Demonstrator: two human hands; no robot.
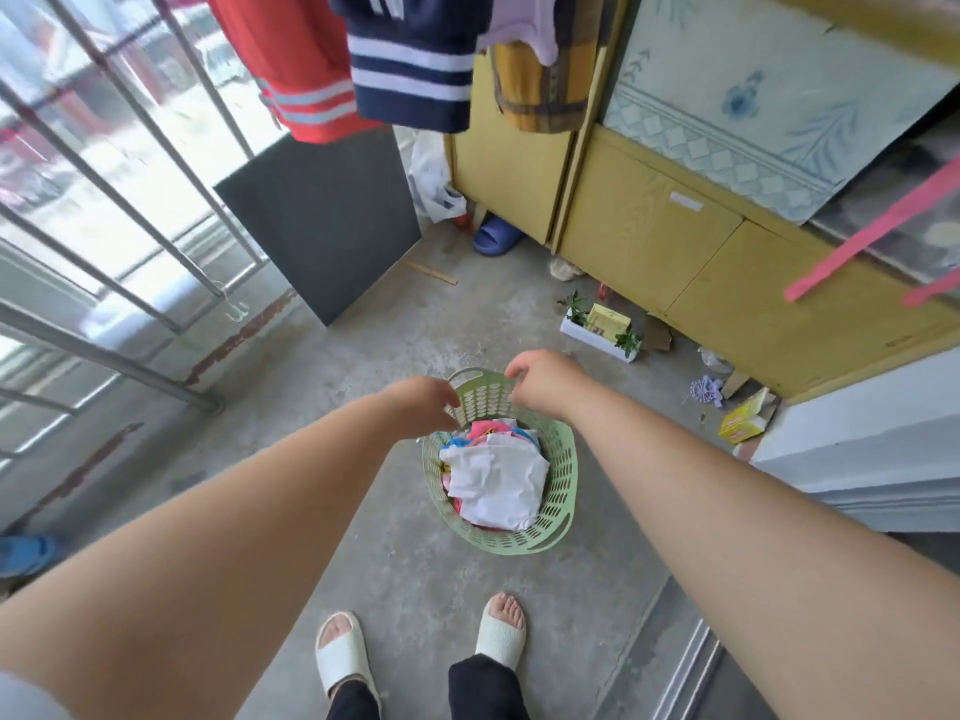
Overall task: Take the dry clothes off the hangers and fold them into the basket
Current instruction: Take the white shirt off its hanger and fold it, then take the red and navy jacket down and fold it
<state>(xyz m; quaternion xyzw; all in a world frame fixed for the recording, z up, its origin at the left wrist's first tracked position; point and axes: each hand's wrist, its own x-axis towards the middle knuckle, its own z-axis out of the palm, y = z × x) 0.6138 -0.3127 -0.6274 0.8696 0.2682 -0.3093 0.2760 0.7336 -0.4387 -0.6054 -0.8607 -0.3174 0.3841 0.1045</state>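
On the concrete floor [415, 589], just past the person's feet, sits the green basket [565, 480]. It's an oval with its long axis running near to far and a handle slot at each end. A white folded piece [498, 480] lies on top of some pink and blue stuff inside. Both hands hover over the far rim. The left hand [423, 402] and right hand [540, 379] have loosely curled fingers and nothing visibly in them.

On the far side, the red top [306, 70], navy striped top [410, 70] and yellow plaid shirt [540, 90] hang hems down, long axis vertical. They look light, soft and floppy, so they're probably best taken up by the shoulders (out of frame) rather than yanked by the hem.
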